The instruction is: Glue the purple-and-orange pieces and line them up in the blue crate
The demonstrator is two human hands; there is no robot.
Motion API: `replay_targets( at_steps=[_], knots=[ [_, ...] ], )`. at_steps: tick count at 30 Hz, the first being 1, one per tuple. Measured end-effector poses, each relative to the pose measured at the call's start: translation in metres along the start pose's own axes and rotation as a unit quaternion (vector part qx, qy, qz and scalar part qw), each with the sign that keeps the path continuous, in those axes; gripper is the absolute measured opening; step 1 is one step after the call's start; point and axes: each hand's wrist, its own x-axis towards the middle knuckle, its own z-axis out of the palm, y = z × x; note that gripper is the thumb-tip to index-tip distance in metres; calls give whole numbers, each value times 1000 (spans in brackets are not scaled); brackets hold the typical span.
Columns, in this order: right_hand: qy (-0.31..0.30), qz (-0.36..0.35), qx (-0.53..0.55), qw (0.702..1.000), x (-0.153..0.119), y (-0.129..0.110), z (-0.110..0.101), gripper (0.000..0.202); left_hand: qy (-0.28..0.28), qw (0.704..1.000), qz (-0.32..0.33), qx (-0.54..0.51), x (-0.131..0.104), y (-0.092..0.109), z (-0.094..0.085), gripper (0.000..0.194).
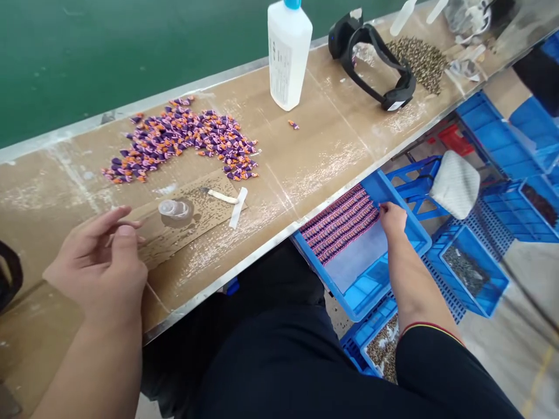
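Observation:
Above the left part of the bench hovers my left hand point(102, 256), its fingers loosely bent and apart, with nothing visible between them. Nearest to it is a small clear cup point(173, 209) on a stained piece of cardboard point(192, 224). Beside the cup lie a thin pale brush-like stick point(222, 196) and a white strip point(238, 208). My right hand point(392, 220) reaches into a blue bin point(419, 230), fingers pinched at the end of the neat rows of small purple, pink and orange figures point(338, 224). Whatever is in that pinch is too small to make out.
A heap of similar small figures point(183, 137) lies at the bench's back, and a single figure point(293, 124) sits apart. Farther right are a white bottle point(289, 58), a black headset point(373, 64) and a pile of small brownish parts point(419, 61). Blue crates point(489, 297) and a stool point(456, 183) stand right.

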Motion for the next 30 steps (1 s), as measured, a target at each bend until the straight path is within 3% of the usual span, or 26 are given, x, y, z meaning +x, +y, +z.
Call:
replay_targets(
  at_steps=[7, 16, 23, 30],
  knots=[
    [-48, -27, -129, 990, 5, -3, 9, 34, -3, 999, 17, 37, 1, -8, 2, 36],
    [-44, -48, -169, 983, 3, -2, 10, 38, -37, 997, 54, 46, 1, -8, -1, 31],
    [-35, -11, -189, 981, -8, 8, 1, 39, -29, 997, 50, 42, 1, -9, -1, 33],
    [-55, 26, -208, 976, -2, 5, 14, 43, -28, 996, 33, 73, -1, -10, -2, 39]
  ],
)
